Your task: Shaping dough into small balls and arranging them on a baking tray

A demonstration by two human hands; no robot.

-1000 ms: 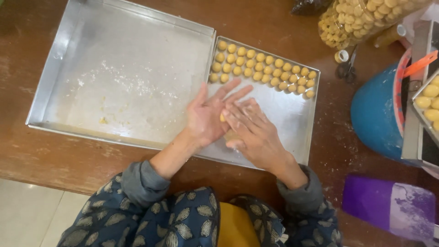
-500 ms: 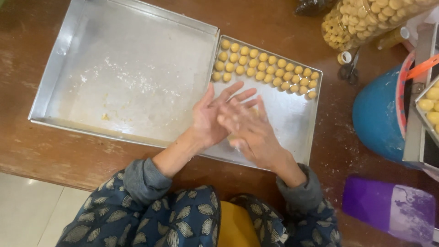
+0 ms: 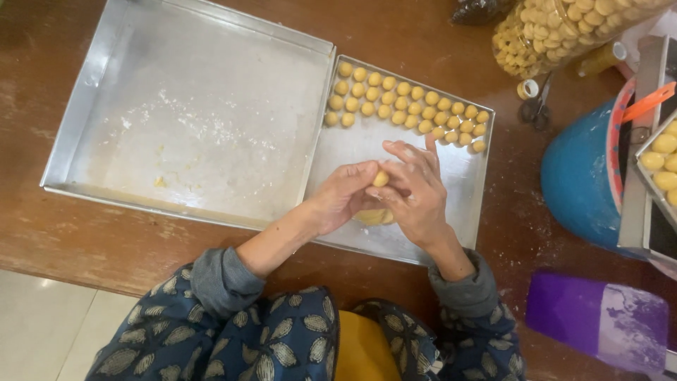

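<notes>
Pinching a small yellow dough ball [image 3: 381,178] between fingertips, the left hand [image 3: 343,196] and right hand [image 3: 416,189] close lightly over the smaller tray [image 3: 395,243] (soft, squashable stuff, best cradled gently all round).

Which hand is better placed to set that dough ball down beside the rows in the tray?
Probably the right hand: it pinches the dough ball with the left hand, but lies nearer the rows.

Grey cuffed sleeves, dark blue leaf-patterned garment, yellow cloth at the lap.
</notes>
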